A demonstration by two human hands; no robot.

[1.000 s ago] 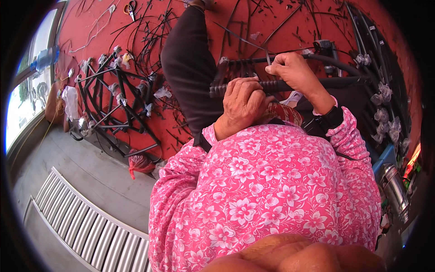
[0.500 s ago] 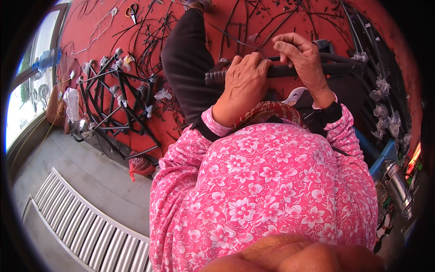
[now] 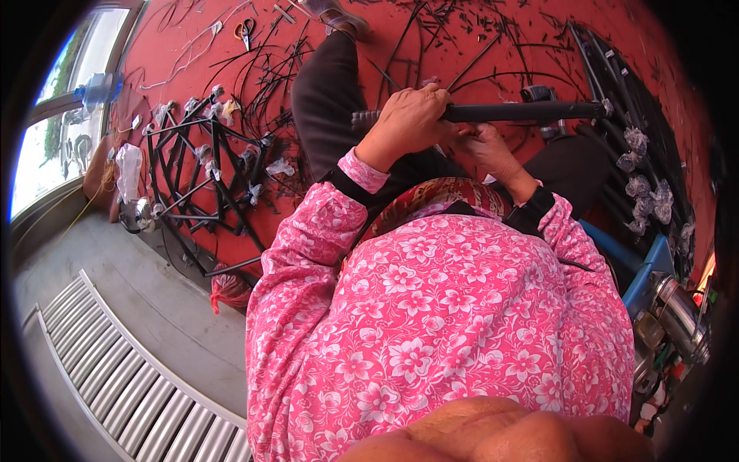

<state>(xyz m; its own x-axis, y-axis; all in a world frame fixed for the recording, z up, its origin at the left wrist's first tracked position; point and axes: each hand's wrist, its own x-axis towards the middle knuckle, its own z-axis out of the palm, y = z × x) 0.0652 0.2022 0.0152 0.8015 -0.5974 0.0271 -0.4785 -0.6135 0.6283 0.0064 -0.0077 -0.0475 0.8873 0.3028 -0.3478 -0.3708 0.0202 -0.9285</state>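
My left hand (image 3: 406,123) is closed around the ribbed grip end of a black handlebar (image 3: 523,112) that runs to the right above my lap. My right hand (image 3: 486,151) sits just below the bar, fingers curled under it near the left hand; what they hold is hidden. Both arms wear pink flowered sleeves with black cuffs. My dark-trousered leg (image 3: 327,92) stretches out over the red floor.
Black bicycle frames (image 3: 202,165) with wrapped joints lie at the left. Loose black cables and cut ties (image 3: 269,69) litter the red floor, with scissors (image 3: 246,29) at the top. More black tubes (image 3: 631,131) lie at the right, a blue stool (image 3: 643,266) and a metal flask (image 3: 681,316) lower right.
The handlebar has risen and now runs level to the right. My right hand dropped from on top of the bar to beneath it; my left hand stays on the grip end.
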